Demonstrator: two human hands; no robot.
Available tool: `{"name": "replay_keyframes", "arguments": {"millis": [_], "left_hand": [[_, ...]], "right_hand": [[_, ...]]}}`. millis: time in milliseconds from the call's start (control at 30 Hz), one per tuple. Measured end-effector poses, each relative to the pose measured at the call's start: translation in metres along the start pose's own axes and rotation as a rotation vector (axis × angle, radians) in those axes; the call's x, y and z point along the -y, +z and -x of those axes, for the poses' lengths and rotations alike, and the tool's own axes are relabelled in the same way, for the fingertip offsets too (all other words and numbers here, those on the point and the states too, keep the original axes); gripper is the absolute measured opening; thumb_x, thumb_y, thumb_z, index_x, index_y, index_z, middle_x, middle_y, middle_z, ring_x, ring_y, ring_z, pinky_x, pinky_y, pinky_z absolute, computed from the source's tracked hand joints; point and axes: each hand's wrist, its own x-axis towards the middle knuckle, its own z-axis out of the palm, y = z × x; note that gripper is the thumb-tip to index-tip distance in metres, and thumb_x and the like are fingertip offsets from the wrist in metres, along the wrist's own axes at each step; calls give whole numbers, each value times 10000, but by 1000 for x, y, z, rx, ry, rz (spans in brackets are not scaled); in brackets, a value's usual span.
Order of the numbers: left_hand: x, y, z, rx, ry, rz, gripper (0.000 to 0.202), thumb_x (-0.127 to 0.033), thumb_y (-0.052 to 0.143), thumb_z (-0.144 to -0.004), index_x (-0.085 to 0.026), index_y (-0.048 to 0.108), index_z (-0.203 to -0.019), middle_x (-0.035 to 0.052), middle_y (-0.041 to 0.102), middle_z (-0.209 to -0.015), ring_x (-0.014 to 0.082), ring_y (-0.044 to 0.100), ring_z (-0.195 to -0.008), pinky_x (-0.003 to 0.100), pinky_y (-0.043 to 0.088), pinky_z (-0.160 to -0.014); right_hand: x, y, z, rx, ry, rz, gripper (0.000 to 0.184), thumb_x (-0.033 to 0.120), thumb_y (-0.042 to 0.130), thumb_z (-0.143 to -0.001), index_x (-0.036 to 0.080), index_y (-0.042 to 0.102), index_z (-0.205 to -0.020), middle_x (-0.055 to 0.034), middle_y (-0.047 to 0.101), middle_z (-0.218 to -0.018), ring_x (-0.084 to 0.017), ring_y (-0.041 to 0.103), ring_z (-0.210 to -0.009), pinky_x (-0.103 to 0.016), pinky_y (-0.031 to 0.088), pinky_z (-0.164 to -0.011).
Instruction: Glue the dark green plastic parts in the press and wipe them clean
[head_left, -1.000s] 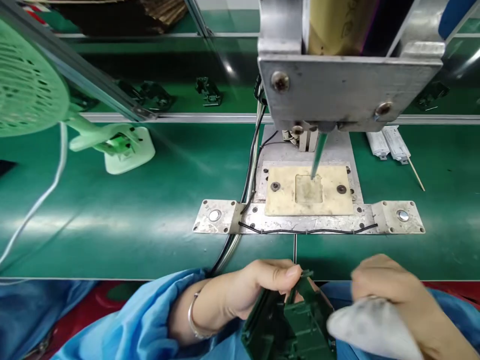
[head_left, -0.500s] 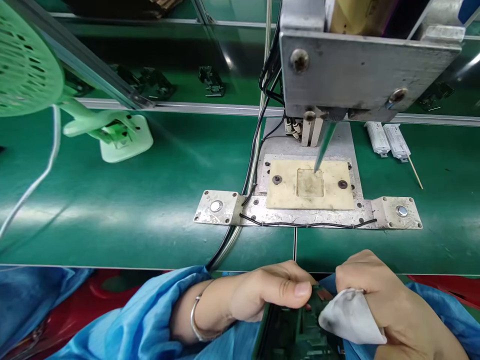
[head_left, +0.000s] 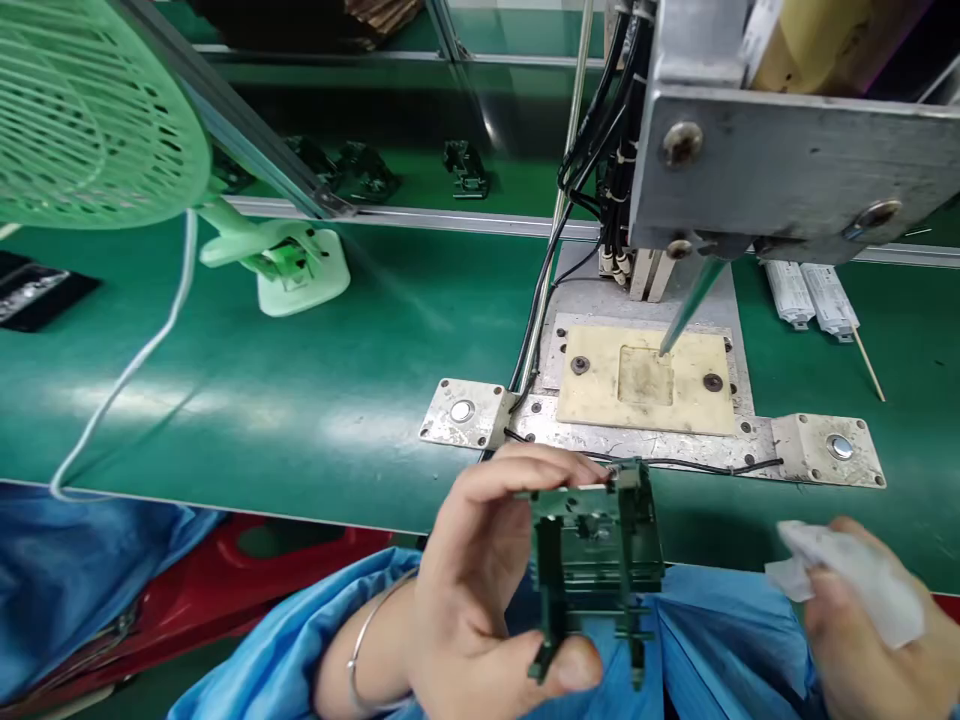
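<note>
Nearest the camera, the left hand (head_left: 480,590) grips a dark green plastic frame (head_left: 596,555), fingers curled over its top edge and the thumb pressed under its lower left corner. The frame is held upright above the blue sleeves, just off the near edge of the desk (head_left: 300,400). Its open ribbed interior faces the camera; whether anything sits in it cannot be told. To the right, well apart from the frame, the right hand (head_left: 874,625) is closed around a crumpled white cloth (head_left: 847,575), part of which sticks out past the fingers.

Farther on, a metal base plate (head_left: 645,445) lies on the green desk, bearing a tan fixture block (head_left: 645,380) with a shallow square recess (head_left: 645,375) in its middle. The recess looks smudged and holds no part. A thin metal tip (head_left: 686,310) slants down from the grey machine head (head_left: 795,160) to the recess's far right corner.

Beyond the plate to the right lie two white cartridges (head_left: 810,295) beside a thin stick (head_left: 870,362). To the left stands a pale green fan (head_left: 97,120) on its base. Farthest back, small dark parts (head_left: 465,165) lie on a second green strip.
</note>
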Motion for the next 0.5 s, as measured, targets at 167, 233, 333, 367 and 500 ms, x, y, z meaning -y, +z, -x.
{"name": "replay_keyframes", "arguments": {"millis": [167,233,333,367,500], "left_hand": [[12,12,8,105,116,-8,602,-244,809,-778,-163,504,-1291,78,572,-1109,214,593,-1081,325,523,-999],[13,15,11,99,133,5,609,-252,814,-778,-157,502,-1293,78,578,-1109,215,595,-1080,333,521,-1004],[10,17,13,120,145,-6,641,-259,830,-762,-165,496,-1301,79,588,-1103,225,604,-1059,364,535,-987],[10,17,13,127,148,-17,647,-245,832,-757,-165,494,-1304,81,591,-1101,228,608,-1051,374,541,-977],[13,18,13,90,189,-56,671,-171,848,-723,-142,503,-1298,83,593,-1099,232,618,-1030,384,551,-957]], "right_hand": [[49,12,-15,370,-321,126,160,233,649,-905,200,628,-750,-18,601,-633,-176,602,-537,-296,494,-527],[63,16,-20,487,-325,128,235,223,574,-949,192,588,-717,-6,547,-584,-159,558,-498,-297,473,-518],[70,24,-19,565,-348,125,301,140,446,-964,196,542,-684,1,519,-588,-138,513,-508,-274,429,-521],[71,27,-18,553,-356,133,321,120,404,-962,200,524,-676,0,516,-591,-138,504,-520,-273,412,-527],[69,44,-12,471,-465,165,350,122,358,-983,209,459,-659,3,500,-590,-142,462,-529,-301,314,-543]]}}
